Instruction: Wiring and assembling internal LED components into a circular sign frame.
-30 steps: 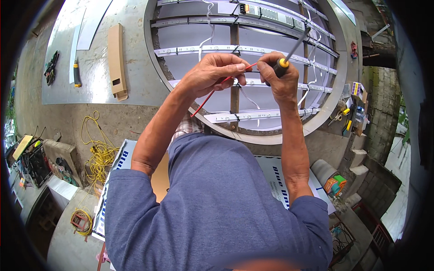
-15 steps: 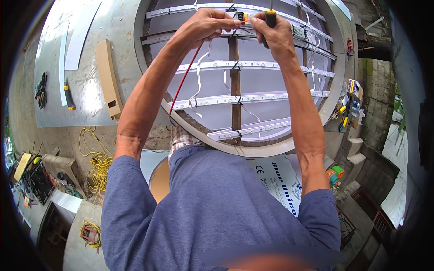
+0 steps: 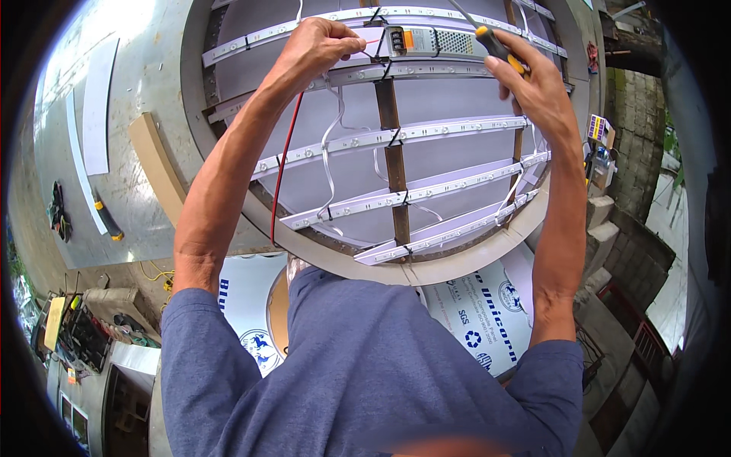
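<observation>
My left hand (image 3: 326, 47) pinches a red wire (image 3: 286, 156). The wire's thin end pokes out past the fingertips toward a power supply (image 3: 454, 42), a perforated metal box with an orange label, and stops short of its dark terminal block (image 3: 397, 40). Below the hand, the thicker red length hangs over the rim. To the right of the box, my right hand (image 3: 537, 84) is closed round a screwdriver (image 3: 493, 47) with a black and yellow handle, its shaft slanting up and left. Both hands are over a round frame (image 3: 335, 266) crossed by white LED strips (image 3: 350, 148).
Black ties hold the strips to rusty crossbars (image 3: 392, 175). White wires (image 3: 327, 145) loop between them. On the metal sheet at left lie a brown bar (image 3: 158, 164), pale strips (image 3: 99, 107) and a yellow-black cutter (image 3: 109, 221). Printed panels (image 3: 480, 312) are below the frame, small boxes (image 3: 601, 145) at right.
My right hand has moved right, away from the wire end and my left hand. The screwdriver has swung from nearly upright to a slant. The whole view has shifted somewhat.
</observation>
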